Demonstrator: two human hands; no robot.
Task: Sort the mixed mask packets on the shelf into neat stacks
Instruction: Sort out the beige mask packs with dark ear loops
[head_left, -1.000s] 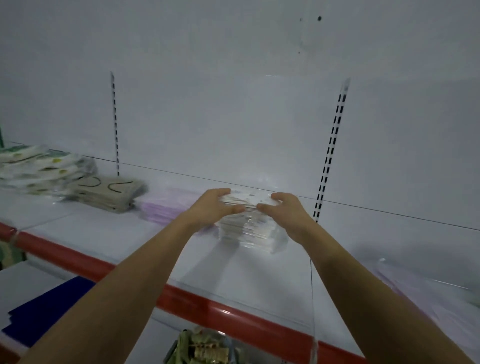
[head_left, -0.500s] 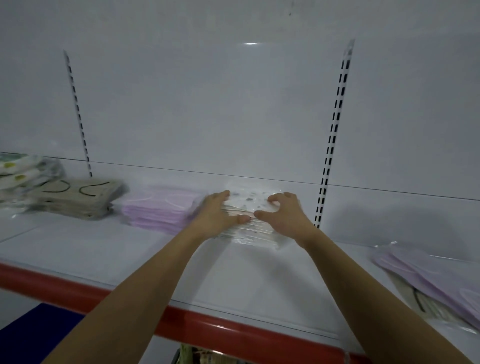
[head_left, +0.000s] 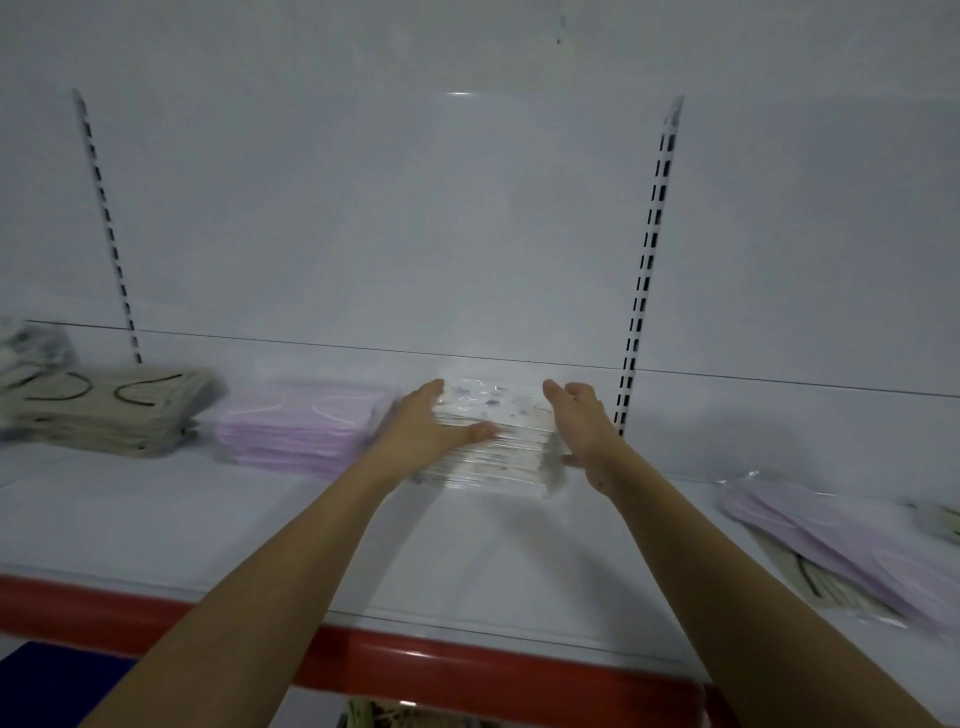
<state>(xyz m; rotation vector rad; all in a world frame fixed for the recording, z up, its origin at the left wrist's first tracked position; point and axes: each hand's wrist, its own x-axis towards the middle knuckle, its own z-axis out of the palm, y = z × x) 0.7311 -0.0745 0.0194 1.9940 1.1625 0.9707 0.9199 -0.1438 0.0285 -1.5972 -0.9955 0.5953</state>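
With both palms set flat against the two ends of the white speckled stack (head_left: 491, 441), the left hand (head_left: 431, 431) and right hand (head_left: 579, 428) look to be squaring it up on the shelf (head_left: 260, 525), fingers straight rather than curled, just right of the pink stack (head_left: 301, 428). Next, I reckon, comes a reach for the loose packets (head_left: 831, 540) lying jumbled at far right. Half a second back the fingers draped over the top; now they flank it.
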